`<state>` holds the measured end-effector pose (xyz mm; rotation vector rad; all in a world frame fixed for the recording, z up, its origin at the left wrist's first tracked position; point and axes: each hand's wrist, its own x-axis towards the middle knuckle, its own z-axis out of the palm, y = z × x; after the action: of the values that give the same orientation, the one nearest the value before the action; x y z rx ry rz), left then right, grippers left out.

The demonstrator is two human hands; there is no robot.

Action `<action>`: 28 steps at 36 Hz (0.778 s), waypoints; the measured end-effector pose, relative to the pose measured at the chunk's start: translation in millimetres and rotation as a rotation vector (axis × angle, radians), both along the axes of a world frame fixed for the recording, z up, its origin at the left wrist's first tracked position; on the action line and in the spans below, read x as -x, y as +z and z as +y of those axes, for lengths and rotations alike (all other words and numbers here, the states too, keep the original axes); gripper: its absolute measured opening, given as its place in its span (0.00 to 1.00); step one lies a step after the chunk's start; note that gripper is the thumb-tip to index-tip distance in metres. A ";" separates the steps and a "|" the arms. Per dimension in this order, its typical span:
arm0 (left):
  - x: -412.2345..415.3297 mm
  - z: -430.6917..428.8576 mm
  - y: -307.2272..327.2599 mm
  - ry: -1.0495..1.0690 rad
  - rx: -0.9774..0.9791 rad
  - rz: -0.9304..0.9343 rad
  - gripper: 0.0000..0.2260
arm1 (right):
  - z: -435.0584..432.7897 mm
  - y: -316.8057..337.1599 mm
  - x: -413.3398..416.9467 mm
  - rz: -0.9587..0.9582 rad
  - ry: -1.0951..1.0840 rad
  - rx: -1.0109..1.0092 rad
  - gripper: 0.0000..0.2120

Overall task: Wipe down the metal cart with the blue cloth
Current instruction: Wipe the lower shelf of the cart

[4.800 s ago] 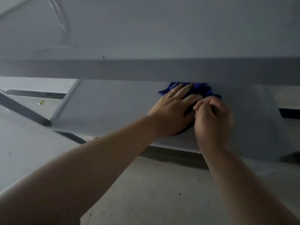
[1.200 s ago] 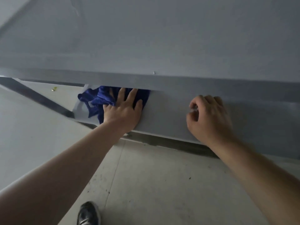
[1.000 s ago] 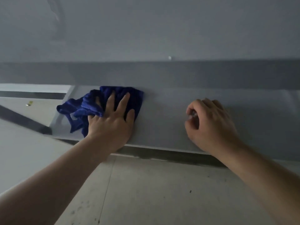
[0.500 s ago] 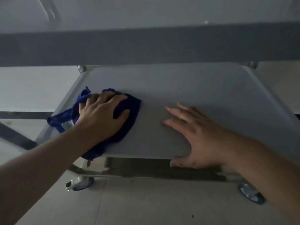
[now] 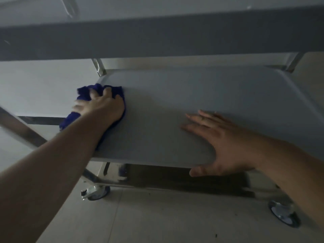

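Sliding off the near edge, the left hand [image 5: 103, 106] has pushed the crumpled blue cloth [image 5: 83, 92] to the ten o'clock corner of the grey metal cart shelf [image 5: 192, 95], fingers curled into the fabric. Flat at five o'clock, the right hand [image 5: 226, 146] braces with fingers spread, thumb over the shelf's front edge. Bare shelf runs toward three o'clock from the cloth, so the next sweep probably goes that way.

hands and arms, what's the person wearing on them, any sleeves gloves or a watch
Nothing worn shows: the left hand and right hand have no gloves, and both forearms are bare to the frame's edge, with no sleeve or watch. Too dim to rule out a ring.
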<state>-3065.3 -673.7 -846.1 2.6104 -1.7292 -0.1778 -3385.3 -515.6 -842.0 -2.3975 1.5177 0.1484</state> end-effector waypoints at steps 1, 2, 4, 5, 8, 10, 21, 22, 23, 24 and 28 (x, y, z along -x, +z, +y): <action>17.8 3.0 -1.2 -0.032 -0.022 -0.006 0.28 | -0.6 1.6 -2.6 -0.038 -0.007 0.003 0.58; 37.1 7.7 -2.5 -0.097 -0.023 -0.005 0.28 | -1.9 5.1 -5.1 -0.106 -0.033 0.010 0.56; 78.9 25.8 -4.3 -0.294 0.015 0.001 0.27 | -6.7 17.0 -5.6 -0.338 -0.156 0.004 0.44; 100.5 38.5 -5.0 -0.411 0.032 0.017 0.26 | -11.0 23.1 -3.6 -0.454 -0.233 0.043 0.33; 156.5 80.9 -7.3 -0.764 -0.011 0.111 0.25 | -27.5 31.0 15.2 -0.566 -0.441 0.292 0.17; 174.1 104.1 -4.8 -0.953 -0.049 0.149 0.24 | -35.8 26.8 27.2 -0.494 -0.532 0.348 0.15; 13.6 36.3 -2.9 -0.853 0.175 0.024 0.23 | -31.7 -1.3 28.2 -0.076 -0.513 0.122 0.39; -4.6 20.6 -2.3 -0.779 0.189 0.018 0.24 | -30.8 -4.7 26.5 -0.022 -0.508 0.101 0.41; -21.4 4.0 -3.1 -0.690 0.183 0.007 0.24 | -30.5 -7.7 25.0 0.007 -0.510 0.095 0.41; -34.4 -10.5 -3.1 -0.600 0.159 -0.004 0.25 | -31.0 -9.8 24.3 0.022 -0.515 0.091 0.40; -47.7 -47.1 3.2 -0.297 0.039 0.041 0.28 | -32.9 -9.1 25.1 0.050 -0.513 0.051 0.38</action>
<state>-3017.6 -720.8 -842.9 2.2933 -2.0746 -0.1947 -3410.4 -548.5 -851.1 -1.9684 2.1203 0.0568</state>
